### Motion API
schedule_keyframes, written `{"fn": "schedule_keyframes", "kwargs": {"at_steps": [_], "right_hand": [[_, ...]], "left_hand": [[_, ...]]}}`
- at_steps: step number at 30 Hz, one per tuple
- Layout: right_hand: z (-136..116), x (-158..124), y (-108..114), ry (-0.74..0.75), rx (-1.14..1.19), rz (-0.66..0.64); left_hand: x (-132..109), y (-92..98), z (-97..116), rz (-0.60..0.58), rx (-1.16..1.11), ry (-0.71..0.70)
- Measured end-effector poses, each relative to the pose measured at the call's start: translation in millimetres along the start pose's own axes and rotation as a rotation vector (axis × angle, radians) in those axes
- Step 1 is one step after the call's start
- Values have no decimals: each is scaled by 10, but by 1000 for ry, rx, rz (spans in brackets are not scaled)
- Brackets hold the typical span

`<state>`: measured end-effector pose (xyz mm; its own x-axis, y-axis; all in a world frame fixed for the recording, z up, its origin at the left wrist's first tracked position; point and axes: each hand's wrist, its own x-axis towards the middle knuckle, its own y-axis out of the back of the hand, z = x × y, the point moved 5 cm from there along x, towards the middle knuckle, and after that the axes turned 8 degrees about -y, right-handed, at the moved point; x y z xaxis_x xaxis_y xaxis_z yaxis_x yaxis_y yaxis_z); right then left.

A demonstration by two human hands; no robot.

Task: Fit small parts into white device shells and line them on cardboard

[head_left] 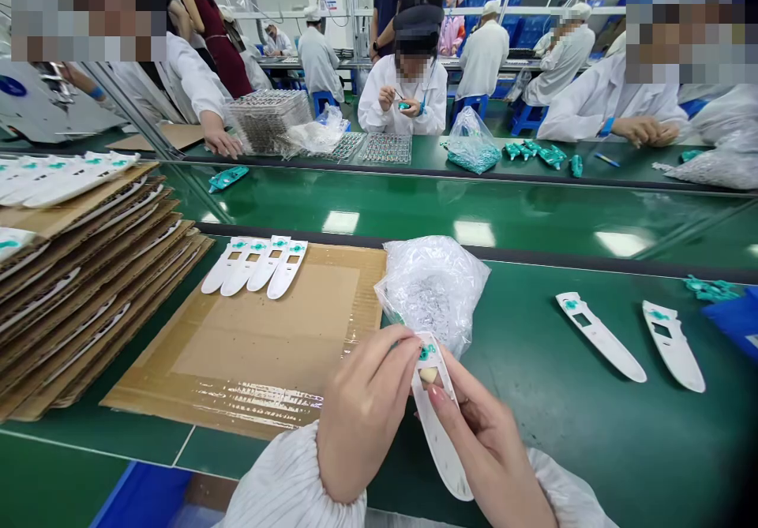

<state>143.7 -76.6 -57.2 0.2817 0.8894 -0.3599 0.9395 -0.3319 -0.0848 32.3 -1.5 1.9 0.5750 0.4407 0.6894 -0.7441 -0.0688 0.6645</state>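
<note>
1. The left hand point(367, 410) and right hand point(489, 449) are close together, both clamped on a white plastic casing point(439, 433). The left fingers wrap its upper end from one side, and the right fingers point(455, 402) pinch it from the other. The fingers hide part of the grip, so exactly where each one touches is hard to tell.
2. The casing stands tilted in the air above the bench, its narrow end pointing down. A teal part point(427, 351) sits at its upper end, with a pale beige patch point(429, 375) just below.
3. The green bench point(592, 441) runs under the hands. A cardboard sheet point(249, 354) lies to the left, with four casings point(254, 266) side by side on it.
4. A clear plastic bag point(432, 291) of small shiny pieces sits just behind the hands, touching the cardboard's edge.
5. Two more casings point(636, 340) lie apart on the right, near teal pieces point(711, 289) and a blue bin point(734, 323).
6. Stacked cardboard trays point(88, 291) holding casings rise at far left.
7. Across a second green bench point(474, 204), co-workers in white coats point(403, 94) sit at another bench with a stack of clear trays point(269, 121) and a bag of teal parts point(472, 145). Nothing blocks the view of the hands.
</note>
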Motion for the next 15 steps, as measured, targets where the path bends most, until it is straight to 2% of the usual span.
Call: {"fn": "schedule_keyframes", "kwargs": {"at_steps": [3,10,12,15], "right_hand": [[21,9,3,19,-31,-5],[66,33,16,13,-37,-9],[69,17,8,-2,-44,-22],[55,-27,-14,-3,-70,-23]], "left_hand": [[-5,2,-26,12,-26,27],[-30,-22,28,-32,105,-87],[-17,-8,-34,-29,-17,-13],[11,-7,-217,-36,-351,222]]}}
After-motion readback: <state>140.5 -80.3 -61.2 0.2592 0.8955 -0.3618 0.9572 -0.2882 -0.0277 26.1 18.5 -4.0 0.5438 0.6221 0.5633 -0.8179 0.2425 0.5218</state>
